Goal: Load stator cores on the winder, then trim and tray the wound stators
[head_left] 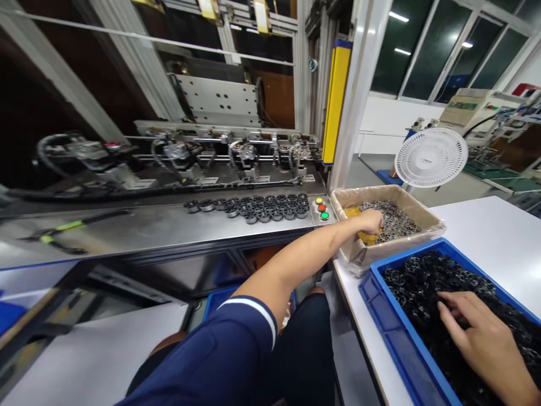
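Observation:
My left hand [371, 221] reaches into a plastic-lined cardboard box [355, 256] of small metallic rings [399, 220]. Its fingers are curled downward and look closed; whatever is between them is hidden. My right hand [486, 332] is over a blue plastic bin [391, 313] heaped with black ring-shaped parts [416, 282]. Thumb and forefinger come close together at the tips against the dark parts, and I cannot make out what they pinch. On the steel ledge, a cluster of black rings [270, 207] stands in rows.
Beside the rings is a button panel [324, 216] with yellow, red and green buttons. Pliers [63, 231] with yellow-green marks lie on the ledge's left. Machine fixtures [245, 155] line the back, next to a yellow upright bar [337, 104]. A white fan [431, 158] stands behind the box.

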Available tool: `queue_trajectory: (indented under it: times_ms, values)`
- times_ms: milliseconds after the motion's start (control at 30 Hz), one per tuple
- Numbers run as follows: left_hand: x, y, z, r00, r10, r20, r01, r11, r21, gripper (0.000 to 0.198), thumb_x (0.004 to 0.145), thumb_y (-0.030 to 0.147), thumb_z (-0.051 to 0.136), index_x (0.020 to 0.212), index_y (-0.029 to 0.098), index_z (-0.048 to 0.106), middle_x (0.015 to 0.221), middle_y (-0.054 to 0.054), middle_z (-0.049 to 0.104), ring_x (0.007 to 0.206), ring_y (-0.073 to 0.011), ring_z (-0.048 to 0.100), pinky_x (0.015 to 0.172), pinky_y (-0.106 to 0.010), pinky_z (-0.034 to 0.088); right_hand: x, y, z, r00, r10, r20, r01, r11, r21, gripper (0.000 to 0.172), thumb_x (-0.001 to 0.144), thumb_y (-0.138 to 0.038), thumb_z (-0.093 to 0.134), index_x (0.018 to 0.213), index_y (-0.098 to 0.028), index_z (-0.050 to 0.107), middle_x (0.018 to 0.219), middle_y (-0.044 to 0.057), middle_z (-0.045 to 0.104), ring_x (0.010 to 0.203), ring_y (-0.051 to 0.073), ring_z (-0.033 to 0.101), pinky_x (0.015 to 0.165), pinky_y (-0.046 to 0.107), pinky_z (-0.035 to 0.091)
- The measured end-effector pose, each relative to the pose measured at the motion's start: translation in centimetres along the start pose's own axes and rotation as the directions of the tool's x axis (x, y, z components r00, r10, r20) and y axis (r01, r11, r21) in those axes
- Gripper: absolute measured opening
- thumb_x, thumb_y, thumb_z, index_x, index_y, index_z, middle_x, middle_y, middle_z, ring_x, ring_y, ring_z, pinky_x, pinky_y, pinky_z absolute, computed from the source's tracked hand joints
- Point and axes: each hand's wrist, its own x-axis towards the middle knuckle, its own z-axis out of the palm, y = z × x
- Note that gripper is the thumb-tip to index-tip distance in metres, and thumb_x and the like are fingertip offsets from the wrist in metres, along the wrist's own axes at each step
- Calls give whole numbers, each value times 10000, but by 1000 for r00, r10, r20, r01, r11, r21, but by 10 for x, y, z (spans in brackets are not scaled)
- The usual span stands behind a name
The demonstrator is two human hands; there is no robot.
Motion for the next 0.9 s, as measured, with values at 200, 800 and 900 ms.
queue_trajectory:
  times_ms: [200, 800, 900]
  values:
    - [-126, 5, 0, 988, 20, -151, -79, 913, -399, 414, 988, 293, 578, 1351, 96, 606, 1040, -120, 768, 816, -153, 736, 785, -287, 586, 8, -15, -3, 996, -12, -85, 9, 999, -38, 163, 955, -340, 608, 1016, -195, 653, 890, 32, 700, 732, 195, 696, 796, 362, 564]
    - [-222, 65, 66, 999, 11, 51, 50, 56, -997, 576, 556, 216, 969, 1090, 149, 765, 838, -43, 772, 755, -147, 730, 778, -267, 618, 26, -144, -38, 973, -32, -230, 145, 857, 495, 253, 860, -73, 624, 1072, -205, 662, 888, 74, 678, 789, 201, 666, 671, 342, 576]
    - [-220, 70, 72, 997, 40, 61, 60, 5, -998, 549, 543, 192, 973, 1052, 149, 772, 830, -34, 767, 732, -129, 722, 774, -253, 615, 27, -143, -39, 968, -66, -241, 176, 864, 471, 271, 870, -67, 612, 1097, -207, 657, 889, 74, 676, 781, 200, 660, 664, 346, 578]
